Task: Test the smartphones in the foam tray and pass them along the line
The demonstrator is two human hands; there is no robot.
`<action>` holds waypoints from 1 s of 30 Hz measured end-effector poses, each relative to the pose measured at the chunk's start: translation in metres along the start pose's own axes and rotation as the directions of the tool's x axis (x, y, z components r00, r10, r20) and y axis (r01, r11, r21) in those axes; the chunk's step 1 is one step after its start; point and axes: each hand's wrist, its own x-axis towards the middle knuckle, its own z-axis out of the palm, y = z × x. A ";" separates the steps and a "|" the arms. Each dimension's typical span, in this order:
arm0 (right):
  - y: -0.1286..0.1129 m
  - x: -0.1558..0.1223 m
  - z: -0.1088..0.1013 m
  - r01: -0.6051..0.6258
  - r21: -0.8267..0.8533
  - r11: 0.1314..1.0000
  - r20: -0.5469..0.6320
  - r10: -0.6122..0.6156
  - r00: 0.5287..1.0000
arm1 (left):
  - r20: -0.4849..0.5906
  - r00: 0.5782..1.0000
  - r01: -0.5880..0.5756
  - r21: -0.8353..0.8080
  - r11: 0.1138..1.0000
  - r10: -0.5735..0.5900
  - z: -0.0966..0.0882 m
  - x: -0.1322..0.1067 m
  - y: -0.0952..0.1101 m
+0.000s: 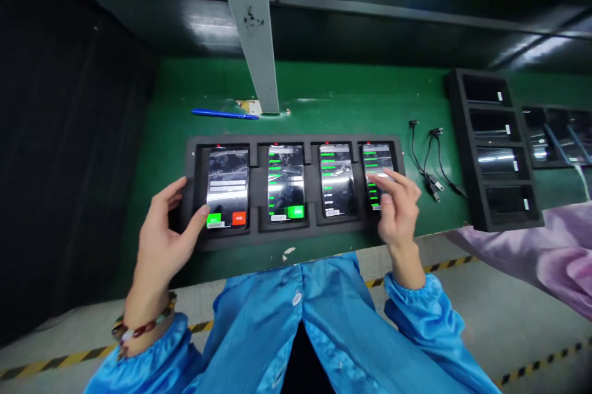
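Note:
A black foam tray (259, 237) lies on the green bench and holds several lit phones side by side. My left hand (161, 240) grips the tray's left end, its thumb on the green button of the leftmost phone (227, 187). My right hand (398, 209) hovers over the rightmost phone (375, 163), fingers spread, fingertips touching its screen. Between them, two more phones (285, 183) (337, 179) show green list lines. I wear blue sleeves and a bead bracelet on the left wrist.
A second black tray (462, 153) with dark phones stands at right, cables (432, 166) beside it. A blue pen (222, 114) lies behind the tray near a grey post (252, 24). A co-worker's purple sleeve (536, 252) reaches in at right.

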 end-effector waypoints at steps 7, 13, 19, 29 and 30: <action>0.047 -0.005 -0.010 -0.118 -0.002 0.993 -0.061 0.118 0.991 | 0.000 1.000 -0.006 0.075 0.997 0.006 0.013 0.035 0.010; 0.044 -0.004 -0.007 -0.124 -0.019 0.992 -0.046 0.123 0.991 | -0.024 0.997 -0.067 0.165 0.984 0.072 0.016 0.041 0.021; 0.046 -0.008 -0.008 -0.107 -0.033 0.994 -0.041 0.106 0.994 | -0.084 0.973 -0.202 0.151 0.968 0.216 0.017 0.040 0.028; 0.048 -0.009 -0.010 -0.087 -0.071 0.994 0.010 0.088 0.996 | -0.110 0.966 -0.219 0.134 0.967 0.234 0.017 0.038 0.028; 0.047 -0.009 -0.010 -0.075 -0.071 0.995 0.014 0.076 0.997 | -0.107 0.966 -0.219 0.134 0.967 0.234 0.017 0.038 0.028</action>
